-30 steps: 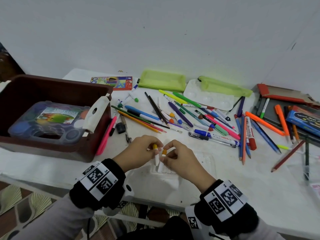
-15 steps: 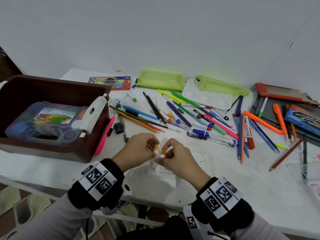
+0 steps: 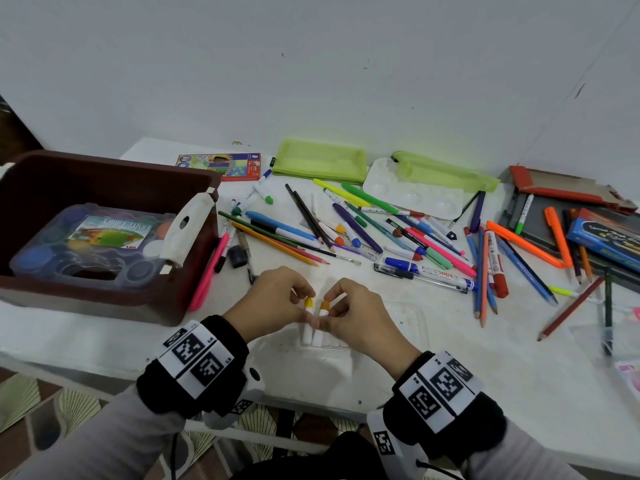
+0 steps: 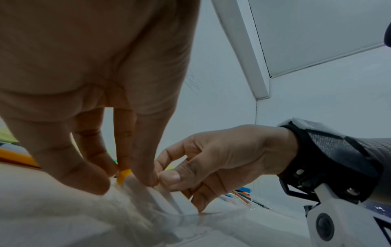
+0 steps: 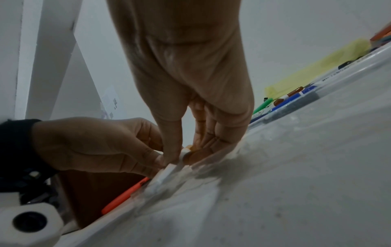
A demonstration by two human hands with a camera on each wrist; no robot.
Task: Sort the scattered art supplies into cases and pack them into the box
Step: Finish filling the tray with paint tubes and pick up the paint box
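My left hand (image 3: 304,297) pinches a small white tube with a yellow cap (image 3: 308,302). My right hand (image 3: 332,306) pinches a matching tube with an orange cap (image 3: 324,304). The two tubes stand side by side, tilted, their lower ends in a clear plastic tray (image 3: 401,323) at the table's near edge. The left wrist view shows the yellow cap (image 4: 123,177) between my fingers. In the right wrist view the orange cap (image 5: 189,147) peeks out behind the fingertips. At the left stands the brown box (image 3: 114,299), with a clear case of paint pots (image 3: 93,244) inside.
Pens, markers and pencils (image 3: 381,230) lie scattered across the middle and right of the table. Two green pouches (image 3: 320,161), a white palette (image 3: 415,194) and a pencil packet (image 3: 221,164) lie along the wall. Open cases (image 3: 588,216) sit at the far right.
Both hands have brought the two capped tubes closer together and lower into the clear tray. Nothing else on the table has moved.
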